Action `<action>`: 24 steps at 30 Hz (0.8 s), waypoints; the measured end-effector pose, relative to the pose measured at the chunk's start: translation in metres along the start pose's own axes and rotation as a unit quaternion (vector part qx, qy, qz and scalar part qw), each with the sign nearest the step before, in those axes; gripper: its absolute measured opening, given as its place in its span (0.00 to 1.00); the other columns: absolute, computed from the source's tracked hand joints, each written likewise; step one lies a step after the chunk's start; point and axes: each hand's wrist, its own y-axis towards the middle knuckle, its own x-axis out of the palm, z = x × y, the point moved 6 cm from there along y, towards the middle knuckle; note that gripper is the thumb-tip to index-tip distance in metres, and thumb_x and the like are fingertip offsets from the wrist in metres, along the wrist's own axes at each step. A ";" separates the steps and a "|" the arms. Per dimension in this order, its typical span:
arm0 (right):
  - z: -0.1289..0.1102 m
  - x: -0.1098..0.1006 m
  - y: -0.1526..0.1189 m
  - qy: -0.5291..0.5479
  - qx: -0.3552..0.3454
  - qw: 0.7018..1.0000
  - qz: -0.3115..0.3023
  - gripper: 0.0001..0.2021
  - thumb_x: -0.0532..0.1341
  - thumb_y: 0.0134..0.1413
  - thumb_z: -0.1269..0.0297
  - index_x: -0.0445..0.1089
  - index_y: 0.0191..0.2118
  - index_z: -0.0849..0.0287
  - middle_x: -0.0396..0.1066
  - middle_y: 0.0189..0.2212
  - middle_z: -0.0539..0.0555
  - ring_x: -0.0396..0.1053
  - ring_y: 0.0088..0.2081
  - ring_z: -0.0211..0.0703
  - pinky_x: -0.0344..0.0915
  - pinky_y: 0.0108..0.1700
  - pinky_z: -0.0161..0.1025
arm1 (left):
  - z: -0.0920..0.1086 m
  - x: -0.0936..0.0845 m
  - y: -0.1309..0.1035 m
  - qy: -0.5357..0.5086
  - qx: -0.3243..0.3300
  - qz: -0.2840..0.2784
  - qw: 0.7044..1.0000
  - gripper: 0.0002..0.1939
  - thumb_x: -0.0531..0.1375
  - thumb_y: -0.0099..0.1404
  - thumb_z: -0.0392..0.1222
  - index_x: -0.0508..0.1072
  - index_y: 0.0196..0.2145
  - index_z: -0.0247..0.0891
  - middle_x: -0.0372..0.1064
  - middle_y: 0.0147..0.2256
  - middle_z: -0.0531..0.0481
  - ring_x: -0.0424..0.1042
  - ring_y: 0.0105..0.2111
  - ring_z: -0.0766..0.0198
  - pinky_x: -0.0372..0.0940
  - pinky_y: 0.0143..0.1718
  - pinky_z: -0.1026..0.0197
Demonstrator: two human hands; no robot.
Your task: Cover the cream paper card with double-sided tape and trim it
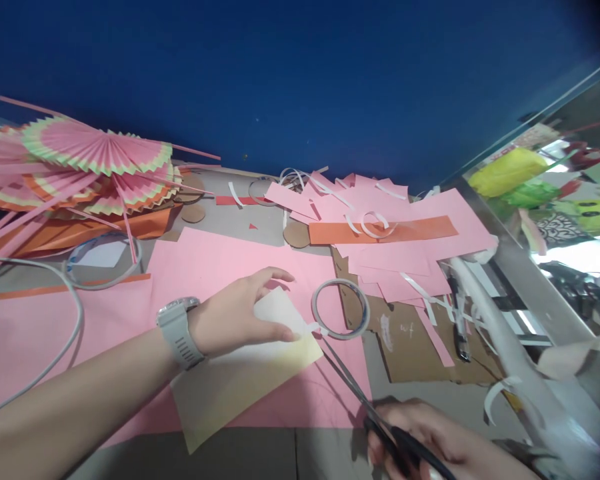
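My left hand (235,317), with a grey watch on its wrist, is closed on a pale yellow sheet of paper (220,393). The thumb lies on the sheet near its right corner. In my right hand (420,427) is a pair of scissors (347,380) with dark handles. The scissor tips reach that same corner, where a small white strip (314,327) sticks out. Just beyond stands a roll of tape (363,313), lying flat. Beneath all of these is a large pink sheet (300,400).
Folded pink paper fans (105,150) are piled at the back left, near another tape roll (135,260) and a white cable (77,313). Pink sheets (405,267), an orange strip (420,230), brown cardboard (405,347) and a black cutter (460,327) lie to the right. A blue partition (300,80) rises behind.
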 end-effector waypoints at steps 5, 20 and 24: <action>-0.033 0.009 0.021 -0.015 -0.028 0.999 -0.044 0.33 0.62 0.36 0.34 0.67 0.37 0.63 0.66 0.24 0.51 0.58 0.16 0.27 0.58 0.18 0.26 | 0.003 -0.001 -0.001 -0.016 0.008 -0.003 1.000 0.35 0.68 0.49 0.48 0.61 0.53 0.43 0.65 0.51 0.46 0.70 0.38 0.58 0.63 0.39 0.58; -0.054 0.015 0.046 -0.058 -0.083 0.992 -0.072 0.38 0.57 0.36 0.29 0.69 0.39 0.63 0.64 0.26 0.51 0.55 0.17 0.28 0.58 0.19 0.31 | 0.000 -0.001 0.004 -0.008 0.040 -0.015 0.999 0.37 0.68 0.49 0.50 0.60 0.55 0.43 0.62 0.56 0.46 0.58 0.57 0.55 0.55 0.56 0.55; -0.054 0.015 0.045 -0.056 -0.097 0.992 -0.063 0.35 0.56 0.39 0.31 0.68 0.38 0.62 0.64 0.26 0.51 0.56 0.17 0.29 0.55 0.20 0.31 | 0.002 -0.002 0.004 0.014 0.024 -0.017 0.999 0.38 0.67 0.49 0.52 0.59 0.55 0.42 0.61 0.56 0.45 0.60 0.56 0.52 0.57 0.54 0.54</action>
